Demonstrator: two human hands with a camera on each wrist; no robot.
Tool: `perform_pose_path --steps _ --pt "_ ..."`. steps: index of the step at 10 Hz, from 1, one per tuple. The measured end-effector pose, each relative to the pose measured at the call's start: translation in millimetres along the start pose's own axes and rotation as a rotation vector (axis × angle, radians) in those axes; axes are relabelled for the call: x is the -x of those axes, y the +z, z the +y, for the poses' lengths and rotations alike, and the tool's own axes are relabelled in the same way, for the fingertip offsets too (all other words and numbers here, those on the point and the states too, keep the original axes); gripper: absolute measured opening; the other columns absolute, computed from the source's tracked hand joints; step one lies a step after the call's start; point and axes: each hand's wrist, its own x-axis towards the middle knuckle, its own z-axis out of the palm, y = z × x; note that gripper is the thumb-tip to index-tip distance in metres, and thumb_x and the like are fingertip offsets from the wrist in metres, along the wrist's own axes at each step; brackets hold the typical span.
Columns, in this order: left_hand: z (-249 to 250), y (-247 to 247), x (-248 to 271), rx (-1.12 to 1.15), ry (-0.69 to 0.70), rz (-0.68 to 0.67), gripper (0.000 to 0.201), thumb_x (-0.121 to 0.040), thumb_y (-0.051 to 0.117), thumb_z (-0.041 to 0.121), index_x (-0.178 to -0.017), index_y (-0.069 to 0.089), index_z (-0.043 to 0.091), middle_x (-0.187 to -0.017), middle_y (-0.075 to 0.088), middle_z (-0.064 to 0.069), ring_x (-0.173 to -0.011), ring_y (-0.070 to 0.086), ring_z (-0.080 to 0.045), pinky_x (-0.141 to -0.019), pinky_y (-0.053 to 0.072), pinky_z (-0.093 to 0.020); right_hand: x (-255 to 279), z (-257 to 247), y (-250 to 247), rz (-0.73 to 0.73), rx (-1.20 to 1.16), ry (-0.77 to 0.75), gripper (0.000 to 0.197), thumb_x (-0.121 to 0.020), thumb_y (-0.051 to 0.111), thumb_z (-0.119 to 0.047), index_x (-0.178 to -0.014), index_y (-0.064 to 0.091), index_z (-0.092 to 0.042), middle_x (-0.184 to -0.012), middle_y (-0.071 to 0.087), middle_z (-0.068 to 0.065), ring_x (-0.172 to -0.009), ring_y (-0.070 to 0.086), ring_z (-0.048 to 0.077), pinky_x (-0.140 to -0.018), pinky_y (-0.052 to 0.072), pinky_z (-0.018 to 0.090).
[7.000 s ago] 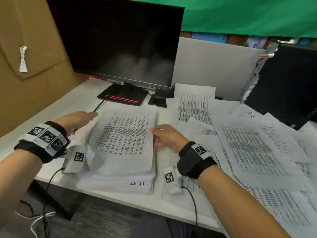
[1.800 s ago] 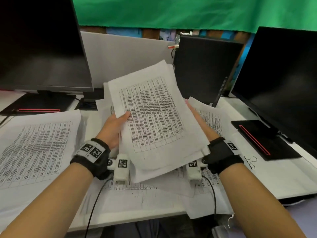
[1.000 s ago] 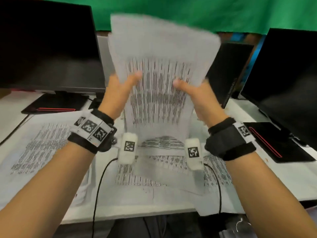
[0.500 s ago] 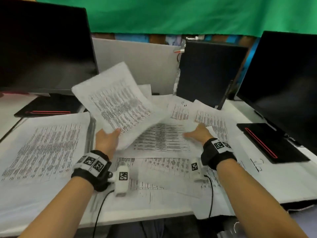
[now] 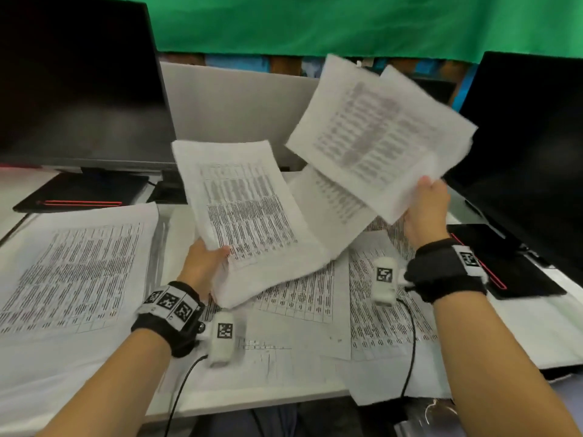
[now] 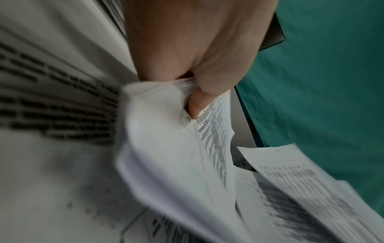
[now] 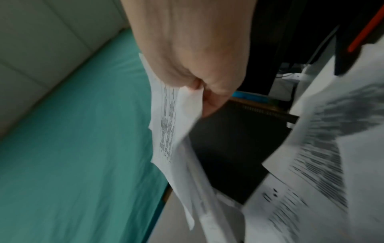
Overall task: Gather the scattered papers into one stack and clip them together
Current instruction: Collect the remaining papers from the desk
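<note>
We see a white desk [image 5: 277, 389] covered with printed sheets, and we take the left monitor [image 5: 79, 77] as our landmark. Its black base with a red stripe [image 5: 82, 197] sits directly beneath it on the desk. In front of that base lies a large neat stack of papers [image 5: 72, 266], print side up. To the right of the stack, loose sheets [image 5: 315, 298] overlap one another at odd angles across the middle of the desk, some hanging over the near edge. Further right of the left monitor stands a grey partition [image 5: 233, 108], and beyond it a second dark monitor [image 5: 530, 146] with its own red-striped base [image 5: 504, 272]. A green cloth [image 5: 315, 23] hangs across the back of the room.

Our left hand [image 5: 203, 266] is raised just to the right of the stack, thumb on top and fingers beneath, pinching a thick bundle of papers [image 5: 249, 216] at its lower left corner; the bundle sags away from the grip. In the left wrist view the thumb [image 6: 199, 105] presses into the bundle's crumpled corner. Our right hand [image 5: 426, 209] is lifted higher, close to the second monitor, and it grips a few blurred sheets [image 5: 378, 137] by their lower right corner, the pages tilted up towards the green cloth. Both wrists wear black bands with printed markers, and cables trail from them over the near edge of the desk.
</note>
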Motion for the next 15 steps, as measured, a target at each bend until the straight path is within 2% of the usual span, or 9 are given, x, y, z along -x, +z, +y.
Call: perform_pose_path --steps 1,2,3,4,6,8,10,12,15 --pt "-1 4 -4 0.022 -0.037 -0.042 0.036 -0.092 0.052 -0.005 -0.127 0.052 0.004 -0.122 0.063 -0.013 -0.108 0.062 -0.03 -0.097 0.048 -0.046 -12 -15 -6 -0.02 -0.191 0.017 0.038 -0.106 0.034 -0.016 -0.136 0.043 0.005 -0.082 0.046 -0.005 -0.068 0.05 0.006 -0.063 0.044 0.017" --pt "2 19 1 -0.011 -0.11 -0.145 0.03 -0.095 0.051 0.001 -0.125 0.053 0.001 -0.118 0.064 -0.015 -0.105 0.063 -0.03 -0.082 0.052 -0.04 20 -19 5 -0.115 -0.209 0.138 0.044 -0.107 0.025 -0.006 -0.146 0.024 0.014 -0.134 0.049 0.029 -0.119 0.056 0.038 -0.066 0.052 0.014" --pt "-1 26 0 -0.132 -0.208 -0.243 0.044 -0.096 0.052 0.007 -0.138 0.043 0.002 -0.134 0.052 -0.019 -0.115 0.056 -0.032 -0.089 0.049 -0.039 35 4 15 -0.245 -0.186 0.295 0.041 -0.106 0.026 -0.004 -0.145 0.034 0.006 -0.147 0.044 0.02 -0.129 0.048 0.035 -0.095 0.051 0.031" --pt "-10 12 -20 -0.155 -0.341 -0.284 0.074 -0.074 0.077 0.03 -0.138 0.045 0.008 -0.146 0.038 -0.015 -0.132 0.038 -0.036 -0.111 0.03 -0.045 36 25 19 -0.343 0.089 0.299 0.034 -0.103 0.034 -0.009 -0.129 0.056 -0.006 -0.126 0.061 0.006 -0.112 0.058 0.026 -0.094 0.049 0.038" --pt "-1 10 -5 0.111 -0.356 -0.362 0.029 -0.091 0.044 0.025 -0.085 0.066 0.008 -0.081 0.069 -0.015 -0.075 0.067 -0.03 -0.073 0.05 -0.036 34 60 40 -0.373 0.538 0.151 0.034 -0.098 0.035 -0.009 -0.104 0.064 0.008 -0.114 0.065 0.024 -0.103 0.061 0.036 -0.086 0.05 0.044" --pt "-1 14 -5 0.081 -0.291 -0.427 0.034 -0.093 0.052 0.036 -0.114 0.065 0.012 -0.115 0.067 -0.018 -0.104 0.064 -0.031 -0.092 0.049 -0.042 44 78 58 -0.425 0.783 0.044 0.027 -0.097 0.053 -0.007 -0.122 0.057 0.002 -0.118 0.061 0.012 -0.113 0.058 0.029 -0.084 0.043 0.027" --pt "-11 15 -6 -0.098 -0.11 -0.339 0.025 -0.091 0.049 -0.008 -0.109 0.061 0.005 -0.107 0.067 -0.013 -0.098 0.064 -0.025 -0.073 0.055 -0.029 37 62 57 -0.402 1.009 -0.108 0.017 -0.093 0.065 -0.015 -0.099 0.062 0.001 -0.096 0.061 0.012 -0.099 0.063 0.031 -0.073 0.045 0.032" --pt "-15 6 -19 -0.053 -0.225 -0.039 0.02 -0.1 0.042 0.01 -0.104 0.057 -0.003 -0.108 0.064 -0.018 -0.095 0.063 -0.034 -0.085 0.053 -0.046 39 30 34 -0.18 0.36 0.156 0.017 -0.096 0.058 -0.01 -0.082 0.061 -0.002 -0.078 0.068 0.017 -0.052 0.061 0.019 -0.055 0.054 0.029" --pt "-14 12 -13 0.097 -0.184 -0.15 0.045 -0.09 0.057 0.047 -0.12 0.059 0.013 -0.112 0.069 -0.006 -0.103 0.065 -0.024 -0.081 0.053 -0.036 106 40 44 -1.482 0.708 0.512 0.023 -0.094 0.064 -0.014 -0.115 0.065 -0.005 -0.098 0.071 0.011 -0.079 0.067 0.016 -0.07 0.057 0.023"
